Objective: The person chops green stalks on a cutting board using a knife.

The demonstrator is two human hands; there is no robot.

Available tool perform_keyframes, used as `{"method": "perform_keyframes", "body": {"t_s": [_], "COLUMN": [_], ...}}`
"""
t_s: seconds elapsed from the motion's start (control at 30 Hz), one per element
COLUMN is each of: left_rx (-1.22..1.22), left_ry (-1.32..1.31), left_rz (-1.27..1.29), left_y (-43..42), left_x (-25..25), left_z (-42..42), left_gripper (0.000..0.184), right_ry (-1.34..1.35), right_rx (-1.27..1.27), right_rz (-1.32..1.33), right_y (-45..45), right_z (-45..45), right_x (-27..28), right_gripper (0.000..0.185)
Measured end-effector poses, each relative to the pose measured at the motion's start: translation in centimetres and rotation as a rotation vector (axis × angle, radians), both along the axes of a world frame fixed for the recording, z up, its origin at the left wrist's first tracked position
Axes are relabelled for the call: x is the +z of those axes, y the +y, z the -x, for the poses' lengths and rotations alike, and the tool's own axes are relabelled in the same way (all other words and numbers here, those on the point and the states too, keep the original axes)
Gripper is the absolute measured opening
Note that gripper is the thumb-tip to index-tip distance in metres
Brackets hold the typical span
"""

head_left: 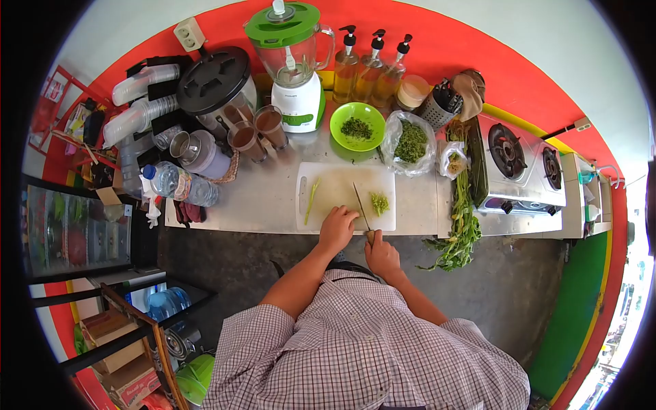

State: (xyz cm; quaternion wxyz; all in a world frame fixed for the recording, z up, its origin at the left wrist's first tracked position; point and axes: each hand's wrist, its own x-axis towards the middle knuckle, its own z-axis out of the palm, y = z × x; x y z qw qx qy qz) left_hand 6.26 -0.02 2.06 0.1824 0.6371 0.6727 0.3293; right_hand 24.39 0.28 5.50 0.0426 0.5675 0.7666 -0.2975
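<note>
A knife (361,203) points away from me over a white cutting board (335,172), and my right hand (383,258) is wrapped round its handle at the board's near edge. Just left of the blade, my left hand (337,228) has its fingers curled together on the board. What those fingers hold, if anything, is hidden. Chopped green pieces (379,202) lie in a small pile right of the blade. A thin green stalk (311,199) rests near the board's left side.
Behind the board stand a green bowl (347,145) of chopped greens, a plastic bag (410,167) of greens and a blender (298,102). Leafy stalks (463,222) hang over the counter edge, beside a gas stove (526,181). Water bottles (184,186) lie at the left.
</note>
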Motion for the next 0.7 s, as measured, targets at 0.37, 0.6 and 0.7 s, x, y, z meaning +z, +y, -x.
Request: {"method": "perform_keyframes", "body": {"t_s": [0.37,0.6,0.7], "left_rx": [0.048,0.079,0.09], "left_ry": [0.082,0.086,0.086], "left_rz": [-0.015,-0.016,-0.004], "left_y": [-0.7,-0.8,-0.7], "left_x": [0.0,0.2,0.1], "left_z": [-0.6,-0.8,-0.7], "left_gripper": [0.025,0.021,0.021], "right_ry": [-0.117,-0.079,-0.058], "right_rx": [0.01,0.01,0.009], "right_rz": [0.076,0.128,0.122], "right_y": [0.2,-0.1,-0.6], "right_z": [1.6,1.1,1.3], "right_x": [1.3,0.1,1.7], "right_gripper": [0.05,0.055,0.055]}}
